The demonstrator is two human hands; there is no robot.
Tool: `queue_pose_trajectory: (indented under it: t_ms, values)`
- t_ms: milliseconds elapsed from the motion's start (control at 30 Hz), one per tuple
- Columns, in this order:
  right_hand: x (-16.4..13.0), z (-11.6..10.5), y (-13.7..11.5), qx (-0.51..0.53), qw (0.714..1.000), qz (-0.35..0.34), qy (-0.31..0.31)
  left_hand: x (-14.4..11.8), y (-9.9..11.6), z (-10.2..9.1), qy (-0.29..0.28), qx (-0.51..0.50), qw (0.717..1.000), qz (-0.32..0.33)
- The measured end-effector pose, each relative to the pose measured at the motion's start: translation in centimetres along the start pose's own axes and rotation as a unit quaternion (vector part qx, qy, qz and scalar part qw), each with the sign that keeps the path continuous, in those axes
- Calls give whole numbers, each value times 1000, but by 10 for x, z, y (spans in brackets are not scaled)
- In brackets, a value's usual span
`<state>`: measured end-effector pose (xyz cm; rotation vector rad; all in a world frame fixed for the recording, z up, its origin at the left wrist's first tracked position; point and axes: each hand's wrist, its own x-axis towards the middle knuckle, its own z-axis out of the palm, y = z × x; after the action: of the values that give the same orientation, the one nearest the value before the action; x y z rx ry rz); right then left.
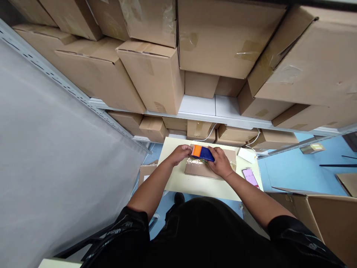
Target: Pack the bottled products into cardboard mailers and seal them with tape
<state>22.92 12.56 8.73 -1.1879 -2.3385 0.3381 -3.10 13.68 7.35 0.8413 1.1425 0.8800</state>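
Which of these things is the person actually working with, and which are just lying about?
In use: left hand and right hand on the orange-and-blue flat tool, over the small taped brown cardboard parcel on the pale table.

Lying about: pink-screened phone, white paper slip, shelved cardboard boxes.

sleeve (131,227): white lettering, approx "UNI…", rest folded away, can't read whole word.
phone (250,177): screen lit at 4 o'clock of the small table (178,182), digits/lines show but too small to read (pinkish screen, blurred).
orange-and-blue tool (203,152): no print legible.
small carton (206,167): under the tool, tape-covered, no label readable.
shelf cartons (223,41): 12 o'clock, plain brown w/ tape patches, no markings legible.
white tag (247,154): 2 o'clock of the table, blank as far as can be told.
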Motion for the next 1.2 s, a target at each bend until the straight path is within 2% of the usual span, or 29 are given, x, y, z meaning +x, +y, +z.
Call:
queue_pose_trajectory:
  t_ms: [100,167,400,500,633,867,1067,1200]
  values:
    - [-1,-4,2,-9,1000,-15,-7,-4,5,-5,6,79,997,26]
    - [-4,-8,6,-19,999,-22,-18,-7,5,-12,29,106,993,30]
    - [-13,-28,27,-51,996,-34,-65,-17,-8,-66,112,118,987,8]
    - [-15,-34,31,-61,994,-39,-78,-16,-19,-77,133,151,979,2]
    - [-19,-35,33,-71,991,-60,-93,-13,-42,-70,148,196,969,-5]
    - [-16,-29,33,-71,990,-66,-98,-5,-82,-41,202,218,955,-13]
    - [-10,-29,30,-89,987,-64,-114,9,-97,-10,184,253,950,-25]
    - [-9,-27,26,-95,986,-63,-118,8,-91,-11,159,286,944,-40]
